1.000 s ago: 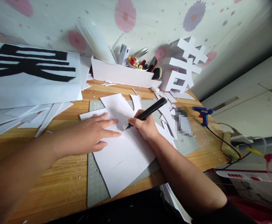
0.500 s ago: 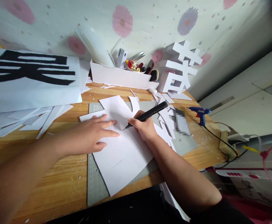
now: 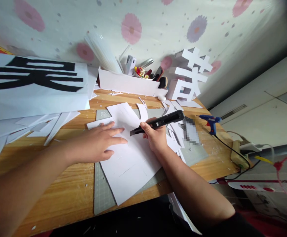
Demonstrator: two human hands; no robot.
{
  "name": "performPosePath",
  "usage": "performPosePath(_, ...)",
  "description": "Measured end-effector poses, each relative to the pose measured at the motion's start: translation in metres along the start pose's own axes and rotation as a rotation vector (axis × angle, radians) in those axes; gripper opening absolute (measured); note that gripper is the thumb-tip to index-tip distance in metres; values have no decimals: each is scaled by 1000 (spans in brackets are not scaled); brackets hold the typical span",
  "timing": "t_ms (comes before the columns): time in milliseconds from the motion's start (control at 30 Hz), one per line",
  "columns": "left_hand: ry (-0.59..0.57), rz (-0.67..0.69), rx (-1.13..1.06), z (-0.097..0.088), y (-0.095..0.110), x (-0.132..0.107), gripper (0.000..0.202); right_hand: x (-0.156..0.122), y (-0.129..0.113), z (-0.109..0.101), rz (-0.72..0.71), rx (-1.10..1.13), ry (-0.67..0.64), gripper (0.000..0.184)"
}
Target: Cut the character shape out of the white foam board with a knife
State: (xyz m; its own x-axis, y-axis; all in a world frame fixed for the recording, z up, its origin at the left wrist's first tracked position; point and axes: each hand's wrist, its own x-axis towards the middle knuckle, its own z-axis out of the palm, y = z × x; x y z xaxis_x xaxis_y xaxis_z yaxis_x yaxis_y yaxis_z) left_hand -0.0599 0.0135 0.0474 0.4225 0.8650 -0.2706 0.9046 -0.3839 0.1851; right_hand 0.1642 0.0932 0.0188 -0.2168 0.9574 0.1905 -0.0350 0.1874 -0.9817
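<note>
My right hand [image 3: 156, 135] grips a black utility knife [image 3: 166, 119], its blade tip at the surface of a white sheet [image 3: 131, 171]; whether it touches, I cannot tell. Flat on the same sheet, fingers spread, lies my left hand [image 3: 101, 141], left of the blade. Thin pencil-like lines or cuts mark the sheet's lower part. Beneath it is a grey cutting mat [image 3: 104, 194] with a grid. A curved white strip [image 3: 142, 112] lies just beyond my right hand.
White offcuts [image 3: 176, 130] are scattered right of the sheet. Farther right sits a blue glue gun [image 3: 211, 121] with its cord. White block characters [image 3: 186, 75] stand at the back beside a white holder [image 3: 128, 84] of tools. A printed black character sheet [image 3: 37, 102] lies left.
The utility knife has rolled in my right hand, so its broad side now shows, and its tip has shifted slightly left. My left hand stays in place; the view has shifted a little.
</note>
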Motion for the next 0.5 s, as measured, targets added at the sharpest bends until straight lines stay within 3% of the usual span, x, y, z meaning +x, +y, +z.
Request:
performPosePath(267, 25, 16, 37, 2, 2, -2, 69, -30, -4, -19, -34, -155, -34, 23)
performPosePath(500, 31, 13, 8, -4, 6, -2, 67, -36, 9, -14, -82, -236, -34, 20)
